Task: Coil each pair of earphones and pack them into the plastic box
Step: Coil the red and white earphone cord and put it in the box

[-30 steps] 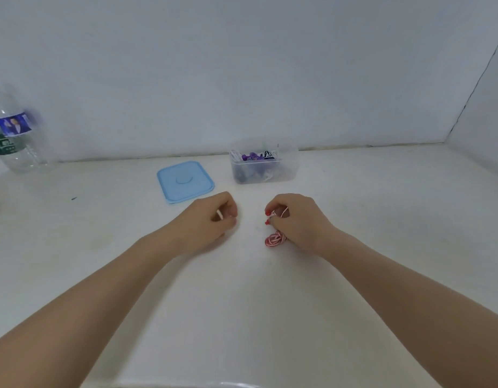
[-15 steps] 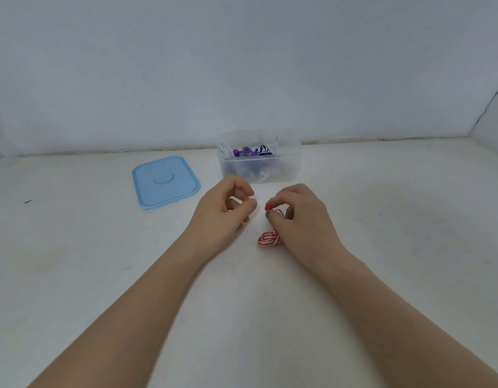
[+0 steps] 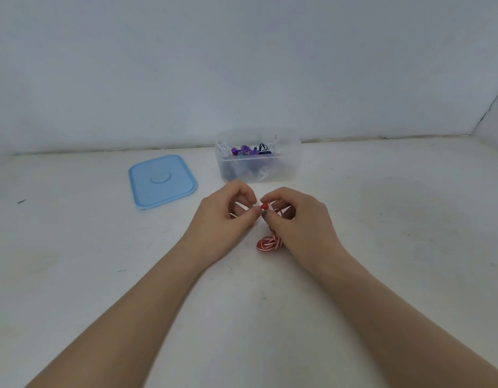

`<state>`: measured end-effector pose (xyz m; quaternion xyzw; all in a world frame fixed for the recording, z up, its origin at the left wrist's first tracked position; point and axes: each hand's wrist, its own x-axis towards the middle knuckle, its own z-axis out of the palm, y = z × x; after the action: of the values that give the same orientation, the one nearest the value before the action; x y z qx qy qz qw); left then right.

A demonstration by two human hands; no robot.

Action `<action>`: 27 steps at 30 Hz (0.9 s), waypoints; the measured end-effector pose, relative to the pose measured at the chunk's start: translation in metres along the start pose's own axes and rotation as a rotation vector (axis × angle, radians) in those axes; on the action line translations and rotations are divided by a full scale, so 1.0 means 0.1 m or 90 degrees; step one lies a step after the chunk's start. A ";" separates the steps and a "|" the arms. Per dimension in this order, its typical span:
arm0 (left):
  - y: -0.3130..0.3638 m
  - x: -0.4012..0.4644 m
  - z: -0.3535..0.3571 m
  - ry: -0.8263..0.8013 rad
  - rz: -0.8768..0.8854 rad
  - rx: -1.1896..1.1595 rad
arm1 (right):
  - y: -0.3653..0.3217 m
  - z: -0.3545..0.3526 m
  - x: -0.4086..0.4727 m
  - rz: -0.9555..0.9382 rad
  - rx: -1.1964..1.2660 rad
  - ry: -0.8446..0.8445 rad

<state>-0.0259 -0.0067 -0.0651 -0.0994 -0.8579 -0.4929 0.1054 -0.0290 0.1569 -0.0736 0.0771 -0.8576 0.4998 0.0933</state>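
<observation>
Blue plastic lid lies flat on the white table at the far left, well apart from the hands and off the box. Next across, the left hand has its thumb and forefinger curled together, pinching what looks like a pale end of the cord; exactly what sits between them is too small to tell. Just beside it, almost touching fingertip to fingertip, the right hand pinches a small red earbud tip between thumb and forefinger, its other fingers curled over the rest of the cord. The red-and-white earphones hang from that right-hand grip and bunch into a small coil resting on the table, directly below and toward the person from the pinch, tucked against the inner side of the right palm.

So the bundle's weight lies under the right hand, with only a short free run reaching toward the left. The clear plastic box stands straight beyond both hands, open, with purple, black and white earphones already in it. It sits about midway between the 2 hands, slightly toward the right one. I judge the right hand is better placed to carry the coil forward, once the loose end is tucked in.
</observation>
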 end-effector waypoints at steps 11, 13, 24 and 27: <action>-0.01 -0.03 0.01 -0.009 0.043 0.074 | -0.05 -0.04 0.00 0.029 0.068 -0.003; -0.01 -0.03 0.01 -0.009 0.047 0.074 | -0.06 -0.05 0.00 0.025 0.074 -0.001; -0.02 -0.04 0.02 -0.002 0.066 0.099 | -0.06 -0.05 -0.01 0.006 0.111 0.027; -0.01 -0.05 0.02 0.000 0.063 0.086 | -0.06 -0.06 -0.01 0.005 0.114 0.022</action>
<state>-0.0219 -0.0062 -0.0683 -0.1339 -0.8833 -0.4282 0.1361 -0.0263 0.1591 -0.0657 0.0733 -0.8082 0.5758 0.0991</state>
